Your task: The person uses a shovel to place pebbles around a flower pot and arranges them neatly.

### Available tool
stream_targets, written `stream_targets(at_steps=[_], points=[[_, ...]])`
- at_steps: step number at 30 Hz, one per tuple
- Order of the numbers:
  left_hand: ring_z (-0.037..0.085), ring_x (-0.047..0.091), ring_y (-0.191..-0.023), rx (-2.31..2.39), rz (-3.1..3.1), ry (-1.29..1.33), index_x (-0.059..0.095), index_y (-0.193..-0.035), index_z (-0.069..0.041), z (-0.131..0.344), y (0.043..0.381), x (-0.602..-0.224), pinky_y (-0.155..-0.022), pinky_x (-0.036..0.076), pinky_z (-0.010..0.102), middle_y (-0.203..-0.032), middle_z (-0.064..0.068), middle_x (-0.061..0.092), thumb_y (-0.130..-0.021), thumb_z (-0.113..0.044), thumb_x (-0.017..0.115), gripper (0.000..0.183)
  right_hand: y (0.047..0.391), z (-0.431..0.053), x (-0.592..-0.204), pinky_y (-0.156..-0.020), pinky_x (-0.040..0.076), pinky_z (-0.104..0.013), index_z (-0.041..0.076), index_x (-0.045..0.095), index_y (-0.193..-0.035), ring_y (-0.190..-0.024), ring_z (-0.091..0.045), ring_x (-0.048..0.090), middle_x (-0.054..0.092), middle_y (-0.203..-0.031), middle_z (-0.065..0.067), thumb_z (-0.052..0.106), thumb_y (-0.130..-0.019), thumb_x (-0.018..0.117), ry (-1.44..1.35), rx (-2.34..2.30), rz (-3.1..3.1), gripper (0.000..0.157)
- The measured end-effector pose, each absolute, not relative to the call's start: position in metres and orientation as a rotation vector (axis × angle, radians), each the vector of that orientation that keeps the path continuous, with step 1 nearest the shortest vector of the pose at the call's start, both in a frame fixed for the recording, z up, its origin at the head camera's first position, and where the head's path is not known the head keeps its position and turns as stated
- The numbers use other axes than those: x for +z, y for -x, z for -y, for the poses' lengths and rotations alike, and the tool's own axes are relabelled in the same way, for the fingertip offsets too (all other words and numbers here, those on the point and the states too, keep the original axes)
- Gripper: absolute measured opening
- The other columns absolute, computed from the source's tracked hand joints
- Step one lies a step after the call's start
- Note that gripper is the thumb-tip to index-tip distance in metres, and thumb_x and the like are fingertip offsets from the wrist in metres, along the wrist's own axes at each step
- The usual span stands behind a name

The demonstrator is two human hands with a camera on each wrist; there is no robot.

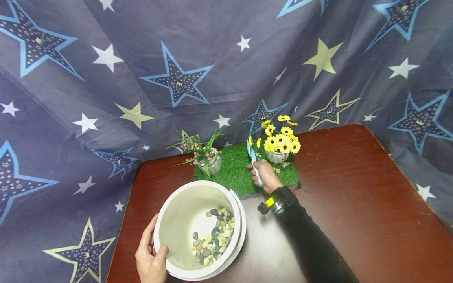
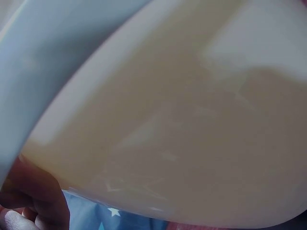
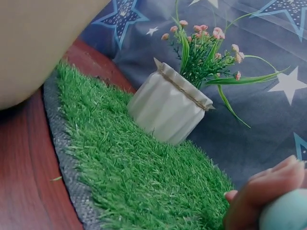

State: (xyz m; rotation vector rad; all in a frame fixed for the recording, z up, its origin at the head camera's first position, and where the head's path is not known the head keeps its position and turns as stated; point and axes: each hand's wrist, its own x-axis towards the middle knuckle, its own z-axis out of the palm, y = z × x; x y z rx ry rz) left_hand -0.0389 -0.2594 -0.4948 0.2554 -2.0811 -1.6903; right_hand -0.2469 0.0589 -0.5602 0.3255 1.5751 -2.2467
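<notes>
Blue tool [image 1: 252, 155] and bucket [image 1: 177, 220], one each, are gripped by right fingers [image 3: 271, 189] and left fingers [image 1: 148, 232] respectively.

The black-sleeved right arm [image 1: 311, 239] is stretched forward, and the fingers of the right hand [image 1: 267, 176] are curled in a grip. The left hand [image 1: 150, 259] is held nearer the body, its thumb parted from its fingers.
</notes>
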Motion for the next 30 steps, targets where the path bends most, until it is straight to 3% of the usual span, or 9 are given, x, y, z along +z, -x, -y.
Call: stream_targets(at_steps=[10,21,26,30], points=[[0.004,0.073,-0.091,-1.685,2.075,-0.215,0.057,-0.144,0.004,0.261,0.040,-0.494,-0.069,0.059,0.017,-0.124,-0.008,0.074,-0.065,0.027,0.040,0.084,0.234,-0.059,-0.553,-0.040,0.033,-0.018,-0.015,0.048,-0.135,-0.047,-0.005,0.037,0.046,-0.070,0.005,0.024,-0.111,0.033,-0.328,-2.118,-1.672,0.048],[0.005,0.074,-0.094,-1.707,2.068,-0.222,0.057,-0.144,0.004,0.261,0.039,-0.496,-0.071,0.060,0.018,-0.125,-0.007,0.073,-0.066,0.026,0.040,0.083,0.249,-0.051,-0.561,-0.040,0.034,-0.019,-0.015,0.050,-0.127,-0.047,-0.006,0.039,0.046,-0.069,0.003,0.022,-0.110,0.034,-0.356,-2.143,-1.702,0.043],[0.006,0.074,-0.096,-1.709,2.075,-0.242,0.056,-0.145,0.004,0.260,0.039,-0.498,-0.072,0.060,0.019,-0.127,-0.006,0.072,-0.066,0.026,0.041,0.083,0.246,-0.053,-0.556,-0.040,0.036,-0.021,-0.013,0.052,-0.118,-0.046,-0.007,0.040,0.045,-0.067,0.003,0.021,-0.110,0.034,-0.298,-2.070,-1.828,0.039],[0.005,0.074,-0.091,-1.695,2.071,-0.220,0.057,-0.144,0.003,0.262,0.040,-0.497,-0.069,0.060,0.019,-0.126,-0.005,0.073,-0.065,0.025,0.041,0.084,0.238,-0.062,-0.545,-0.046,0.044,-0.029,-0.005,0.061,-0.103,-0.048,-0.016,0.050,0.052,-0.065,-0.004,0.025,-0.109,0.040,-0.118,-1.574,-2.422,0.037]])
